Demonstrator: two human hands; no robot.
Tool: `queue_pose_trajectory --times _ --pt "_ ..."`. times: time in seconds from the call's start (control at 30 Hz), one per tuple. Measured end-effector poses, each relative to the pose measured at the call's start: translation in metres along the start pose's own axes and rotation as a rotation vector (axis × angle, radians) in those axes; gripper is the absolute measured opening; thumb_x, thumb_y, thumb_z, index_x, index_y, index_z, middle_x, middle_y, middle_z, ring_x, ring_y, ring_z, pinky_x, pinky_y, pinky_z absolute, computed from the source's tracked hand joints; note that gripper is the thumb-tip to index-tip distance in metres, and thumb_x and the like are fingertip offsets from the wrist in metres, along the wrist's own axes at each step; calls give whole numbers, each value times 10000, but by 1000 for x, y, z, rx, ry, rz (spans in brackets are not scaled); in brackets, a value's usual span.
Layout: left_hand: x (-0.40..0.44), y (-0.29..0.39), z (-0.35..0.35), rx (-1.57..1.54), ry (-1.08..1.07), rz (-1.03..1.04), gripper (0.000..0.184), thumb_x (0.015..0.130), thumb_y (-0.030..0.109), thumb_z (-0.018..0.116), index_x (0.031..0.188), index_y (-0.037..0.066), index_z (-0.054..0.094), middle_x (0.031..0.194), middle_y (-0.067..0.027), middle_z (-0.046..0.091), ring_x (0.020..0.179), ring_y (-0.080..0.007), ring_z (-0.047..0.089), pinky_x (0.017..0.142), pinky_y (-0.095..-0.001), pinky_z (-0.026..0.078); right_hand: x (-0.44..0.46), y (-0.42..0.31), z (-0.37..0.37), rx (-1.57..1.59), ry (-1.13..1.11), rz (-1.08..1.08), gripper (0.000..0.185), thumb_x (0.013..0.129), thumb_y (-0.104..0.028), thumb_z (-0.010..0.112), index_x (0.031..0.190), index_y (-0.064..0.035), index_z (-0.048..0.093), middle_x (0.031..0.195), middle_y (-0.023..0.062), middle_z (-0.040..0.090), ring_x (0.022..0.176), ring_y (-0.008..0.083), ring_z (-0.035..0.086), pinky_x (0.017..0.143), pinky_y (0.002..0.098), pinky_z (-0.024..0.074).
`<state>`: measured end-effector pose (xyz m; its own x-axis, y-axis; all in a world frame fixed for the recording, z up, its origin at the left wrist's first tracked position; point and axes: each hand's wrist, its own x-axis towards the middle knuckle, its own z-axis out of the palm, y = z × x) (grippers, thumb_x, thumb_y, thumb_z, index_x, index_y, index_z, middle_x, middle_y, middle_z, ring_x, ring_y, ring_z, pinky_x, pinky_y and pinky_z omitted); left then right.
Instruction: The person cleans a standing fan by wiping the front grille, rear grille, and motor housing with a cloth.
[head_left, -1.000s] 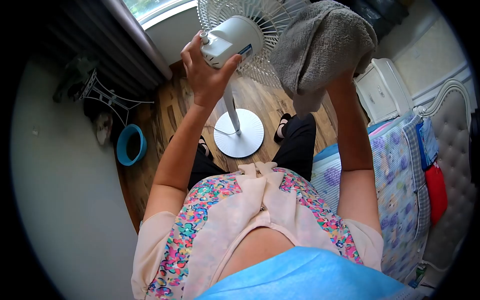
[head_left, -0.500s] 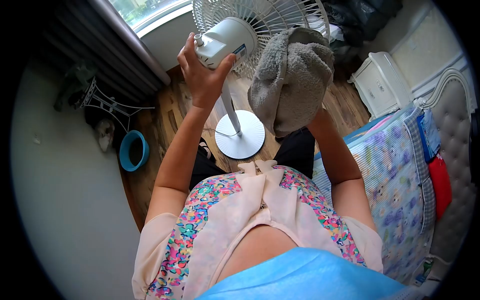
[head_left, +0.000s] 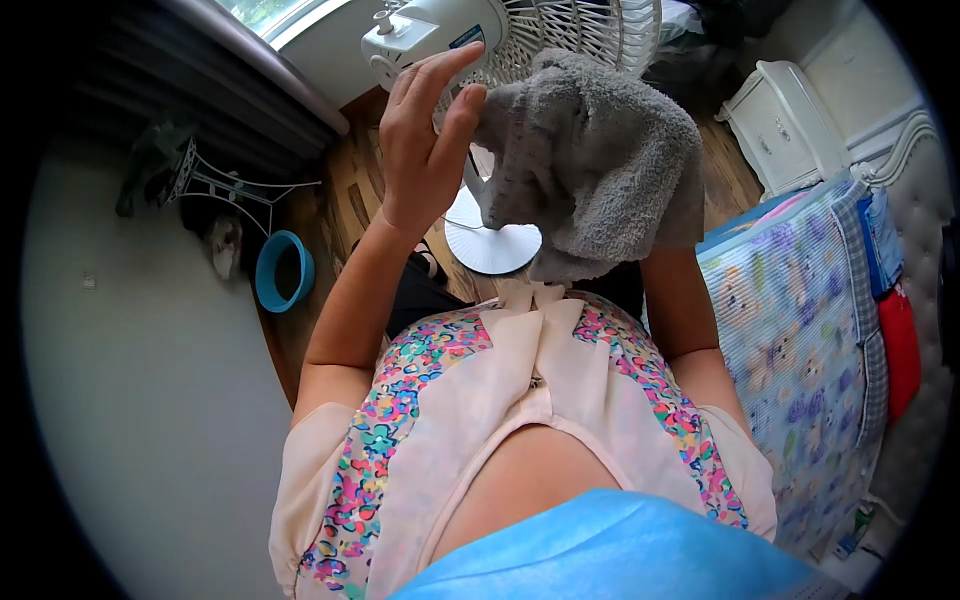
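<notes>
In the head view a grey terry cloth hangs draped over my right hand, and the hand itself is hidden underneath. The cloth is held up in front of my chest. My left hand is raised beside the cloth's left edge, its thumb and fingers apart and apparently empty. Whether the thumb touches the cloth, I cannot tell. Just above my left hand is the motor housing of a white standing fan. Its wire guard shows behind the cloth, and its round base rests on the floor, partly covered.
A blue basin stands on the wooden floor at the left, by a white metal rack and a cat. On the right are a bed with a patterned mat and a white nightstand. A grey curtain hangs by the window.
My left hand has come off the fan's motor housing and is now lower, beside the cloth. The cloth has turned and spread wider. The view has shifted, with the fan higher in it.
</notes>
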<state>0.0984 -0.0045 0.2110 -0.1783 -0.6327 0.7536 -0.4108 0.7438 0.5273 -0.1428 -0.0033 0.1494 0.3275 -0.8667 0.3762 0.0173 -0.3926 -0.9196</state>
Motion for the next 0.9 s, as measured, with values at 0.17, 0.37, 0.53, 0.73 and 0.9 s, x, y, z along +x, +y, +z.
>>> queue_pose_trajectory --times 0.17,0.37,0.53,0.73,0.9 --pt "-11 -10 16 -608 -146 -457 447 1051 356 487 1260 -12 633 1176 -127 673 1105 -184 617 963 -290 473 -16 15 -5 -566 98 41 650 938 -295 700 1476 -74 409 1440 125 474 1326 241 468 1147 350 371" --pt "-17 -12 21 -741 -298 -1122 488 1007 403 575 1268 -5 638 1139 -94 685 1060 -134 631 930 -254 503 -32 40 -12 -1377 124 -141 658 960 -339 665 1490 -72 381 1454 139 450 1345 256 437 1168 370 335" --pt "-14 -30 22 -907 -465 -1011 450 968 288 648 1318 9 602 1204 -65 660 1113 -127 614 950 -278 505 -34 29 3 5 169 59 552 961 -290 666 1421 -57 470 1397 129 514 1265 232 510 1108 351 406" --pt "-13 -22 21 -694 -564 -671 312 955 157 615 1249 56 638 1146 -48 684 1073 -125 609 1007 -301 453 -29 23 7 89 18 140 483 972 -267 652 1379 -46 514 1367 116 548 1218 221 545 1077 340 437" --pt "-2 -31 8 -831 -388 -479 177 922 114 539 1059 45 629 977 -11 635 921 -79 586 828 -242 462 -39 29 -3 66 93 163 423 979 -244 642 1338 -39 554 1328 104 584 1174 208 576 1052 333 461"
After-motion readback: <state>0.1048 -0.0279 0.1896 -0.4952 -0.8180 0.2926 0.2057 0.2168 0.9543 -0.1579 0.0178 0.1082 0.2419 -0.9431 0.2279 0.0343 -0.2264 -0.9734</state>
